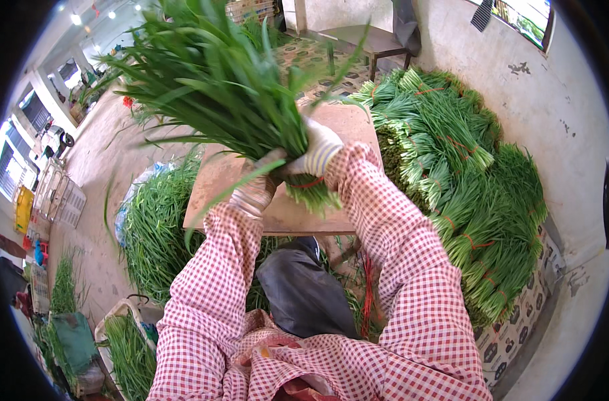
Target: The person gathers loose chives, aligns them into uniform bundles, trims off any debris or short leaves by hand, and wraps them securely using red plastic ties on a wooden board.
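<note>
Both of my hands wear light knitted gloves with striped cuffs. My left hand [267, 175] and my right hand [317, 148] close around the lower part of a large bunch of long green leaves [219, 90], likely garlic chives. A red tie [307, 184] circles the bunch just below my hands, with the pale cut stems [312, 198] pointing towards me. The leaf tips fan out away from me to the upper left, some blurred. Beneath the bunch stands a small wooden table [224, 200].
Tied green bunches [450, 155] are piled against the right wall. Loose greens [159, 230] lie left of the table, and a basket of greens [129, 351] sits at lower left. Red ties [367, 295] hang below the table's right side. A bench [369, 42] stands beyond; crates [66, 200] line the left.
</note>
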A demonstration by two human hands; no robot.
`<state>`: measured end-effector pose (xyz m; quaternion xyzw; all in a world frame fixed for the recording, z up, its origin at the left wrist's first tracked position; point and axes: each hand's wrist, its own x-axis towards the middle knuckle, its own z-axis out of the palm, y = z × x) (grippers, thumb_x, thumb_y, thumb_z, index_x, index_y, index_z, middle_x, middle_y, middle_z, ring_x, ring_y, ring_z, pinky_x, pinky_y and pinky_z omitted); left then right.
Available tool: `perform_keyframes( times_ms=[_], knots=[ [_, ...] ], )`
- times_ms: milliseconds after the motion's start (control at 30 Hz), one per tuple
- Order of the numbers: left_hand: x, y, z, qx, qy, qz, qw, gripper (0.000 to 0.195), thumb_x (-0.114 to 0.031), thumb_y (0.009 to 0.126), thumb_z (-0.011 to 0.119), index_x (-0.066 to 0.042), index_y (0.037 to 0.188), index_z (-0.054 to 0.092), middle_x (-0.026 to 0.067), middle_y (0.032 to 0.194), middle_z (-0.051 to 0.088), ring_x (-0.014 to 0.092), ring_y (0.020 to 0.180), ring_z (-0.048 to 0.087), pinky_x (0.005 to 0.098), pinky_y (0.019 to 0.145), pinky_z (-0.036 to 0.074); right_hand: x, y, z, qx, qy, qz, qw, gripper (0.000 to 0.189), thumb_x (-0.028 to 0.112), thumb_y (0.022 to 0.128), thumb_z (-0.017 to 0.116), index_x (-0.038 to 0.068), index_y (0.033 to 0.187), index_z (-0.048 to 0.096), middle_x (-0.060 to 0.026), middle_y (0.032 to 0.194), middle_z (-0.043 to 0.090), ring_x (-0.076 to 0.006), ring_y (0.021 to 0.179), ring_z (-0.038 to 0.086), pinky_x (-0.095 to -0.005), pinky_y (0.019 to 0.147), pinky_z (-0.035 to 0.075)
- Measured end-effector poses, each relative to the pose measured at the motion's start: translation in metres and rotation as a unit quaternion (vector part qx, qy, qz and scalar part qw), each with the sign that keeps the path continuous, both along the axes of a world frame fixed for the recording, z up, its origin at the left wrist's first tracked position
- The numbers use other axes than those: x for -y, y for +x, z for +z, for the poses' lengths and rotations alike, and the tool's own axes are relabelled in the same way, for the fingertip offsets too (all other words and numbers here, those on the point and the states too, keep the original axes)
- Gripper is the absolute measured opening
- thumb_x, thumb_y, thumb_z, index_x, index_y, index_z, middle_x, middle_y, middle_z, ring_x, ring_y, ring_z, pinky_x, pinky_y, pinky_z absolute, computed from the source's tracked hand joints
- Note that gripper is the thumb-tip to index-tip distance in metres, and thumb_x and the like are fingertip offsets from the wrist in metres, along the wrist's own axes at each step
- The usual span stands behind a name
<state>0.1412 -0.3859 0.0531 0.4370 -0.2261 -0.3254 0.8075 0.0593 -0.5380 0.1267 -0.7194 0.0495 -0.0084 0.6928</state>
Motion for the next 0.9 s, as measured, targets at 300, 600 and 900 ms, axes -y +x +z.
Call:
perform_keyframes(
  times_ms=[300, 600, 900],
  knots=[
    [-0.114, 0.004, -0.059, -0.192, -0.059, 0.105, 0.974, 0.055, -0.038, 0.085, 0.057, -0.01, 0.131, 0.047, 0.0108, 0.138, 0.047, 0.026, 0.13, 0.04, 0.0504, 0.109, 0.028, -0.07, 0.044, -0.031, -0.143, -0.568, 0.12, 0.802, 0.068, 0.018, 0.065, 0.072, 0.002, 0.126, 0.047, -0.0202, 0.121, 0.058, -0.031, 0.111, 0.057, -0.0393, 0.095, 0.045],
    [-0.261, 0.032, 0.013, -0.064, 0.246, 0.47, 0.845, 0.048, -0.028, 0.084, 0.06, -0.003, 0.124, 0.05, 0.0138, 0.113, 0.06, 0.022, 0.088, 0.058, 0.0393, 0.076, 0.045, -0.008, 0.036, -0.019, -0.07, -0.264, 0.044, 0.961, 0.082, 0.019, 0.076, 0.075, 0.003, 0.142, 0.029, -0.024, 0.143, 0.035, -0.0341, 0.129, 0.041, -0.0423, 0.109, 0.034],
    [-0.036, -0.057, 0.008, 0.671, 0.376, 0.13, 0.626, 0.101, -0.039, 0.061, 0.081, 0.002, 0.139, 0.031, 0.0241, 0.135, 0.041, 0.038, 0.132, 0.034, 0.0482, 0.11, 0.024, 0.031, -0.003, -0.041, -0.214, -0.556, 0.138, 0.791, 0.115, 0.05, 0.057, 0.083, 0.001, 0.143, 0.024, -0.0263, 0.139, 0.039, -0.0344, 0.129, 0.04, -0.0394, 0.108, 0.033]
  ],
)
